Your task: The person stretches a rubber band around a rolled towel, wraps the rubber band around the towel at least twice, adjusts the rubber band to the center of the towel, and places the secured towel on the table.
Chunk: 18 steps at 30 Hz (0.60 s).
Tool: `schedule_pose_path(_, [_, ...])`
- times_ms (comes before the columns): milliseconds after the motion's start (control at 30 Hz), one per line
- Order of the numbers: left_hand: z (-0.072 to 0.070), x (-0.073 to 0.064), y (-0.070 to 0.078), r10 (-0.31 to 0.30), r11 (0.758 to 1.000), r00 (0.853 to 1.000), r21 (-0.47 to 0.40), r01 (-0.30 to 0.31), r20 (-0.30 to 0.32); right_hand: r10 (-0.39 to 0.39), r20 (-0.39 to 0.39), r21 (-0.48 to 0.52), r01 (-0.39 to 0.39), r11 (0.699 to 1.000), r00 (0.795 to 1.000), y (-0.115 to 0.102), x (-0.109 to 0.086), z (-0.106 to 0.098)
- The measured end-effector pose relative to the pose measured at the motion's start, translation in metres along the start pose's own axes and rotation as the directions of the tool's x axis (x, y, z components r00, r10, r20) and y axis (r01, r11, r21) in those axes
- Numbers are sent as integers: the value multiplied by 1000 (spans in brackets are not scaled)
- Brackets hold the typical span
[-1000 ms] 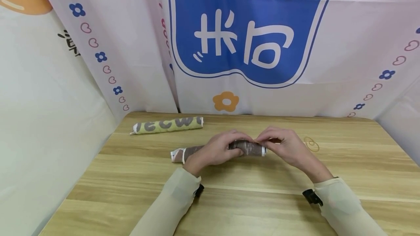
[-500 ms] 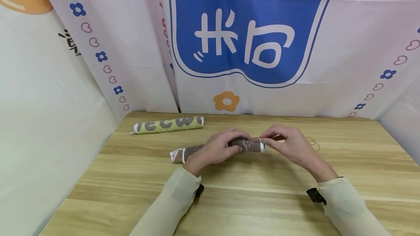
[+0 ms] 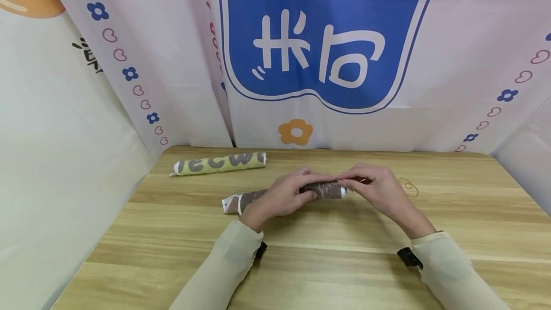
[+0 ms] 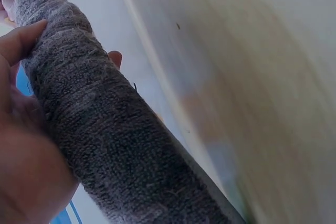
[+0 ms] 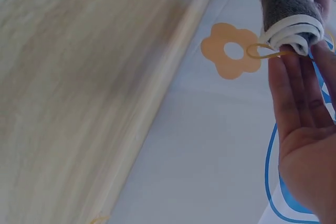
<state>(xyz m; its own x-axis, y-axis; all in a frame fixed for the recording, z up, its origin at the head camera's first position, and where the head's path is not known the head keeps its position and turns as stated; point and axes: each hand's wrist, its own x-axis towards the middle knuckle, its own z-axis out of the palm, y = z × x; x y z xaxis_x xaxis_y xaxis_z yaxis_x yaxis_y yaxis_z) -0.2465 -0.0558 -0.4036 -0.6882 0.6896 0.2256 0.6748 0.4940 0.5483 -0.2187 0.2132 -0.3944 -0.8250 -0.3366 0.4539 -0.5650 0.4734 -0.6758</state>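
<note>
My left hand (image 3: pixel 284 196) grips a rolled grey-brown towel (image 3: pixel 328 190) around its middle, thumb on the near side. In the left wrist view the towel's terry surface (image 4: pixel 115 114) fills the centre, with fingertips showing on both sides. At the towel's right end, my right hand (image 3: pixel 380 189) pinches a thin yellow rubber band (image 5: pixel 269 55). The right wrist view shows a loop of this band sticking out beside the white-edged, coiled end of the roll. How far the band goes around the towel is hidden.
A second rolled towel, yellow-green with grey letters (image 3: pixel 219 164), lies at the back left of the wooden table (image 3: pixel 318 271). Another rubber band (image 3: pixel 416 191) lies to the right of my right hand. A printed curtain (image 3: pixel 258 123) hangs behind the table.
My right hand drew the band slightly right, then came back a little left against the towel's end. The towel's right end has risen slightly. My left hand keeps its hold.
</note>
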Motion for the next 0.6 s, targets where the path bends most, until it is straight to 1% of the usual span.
schedule_pose_path(100, [0,0,0,5,1000,1000,10,-5,-2,35,-12,18,-34,999,999,-2,0,1])
schedule_pose_path(200, [1,1,0,13,999,1000,39,-13,0,44,-14,24,-43,999,999,-2,-1,1])
schedule_pose_path(333, [2,2,0,19,995,1000,93,-19,1,56,8,21,-56,998,998,-1,-2,1])
schedule_pose_path(400, [2,2,1,17,994,1000,107,-16,-8,61,17,7,-61,998,998,0,-1,2])
schedule_pose_path(500, [1,1,0,14,995,999,94,-11,-37,47,21,-35,-46,998,999,0,-1,3])
schedule_pose_path(600, [-1,-1,0,15,999,997,52,-11,-76,19,14,-76,-18,997,1000,1,0,5])
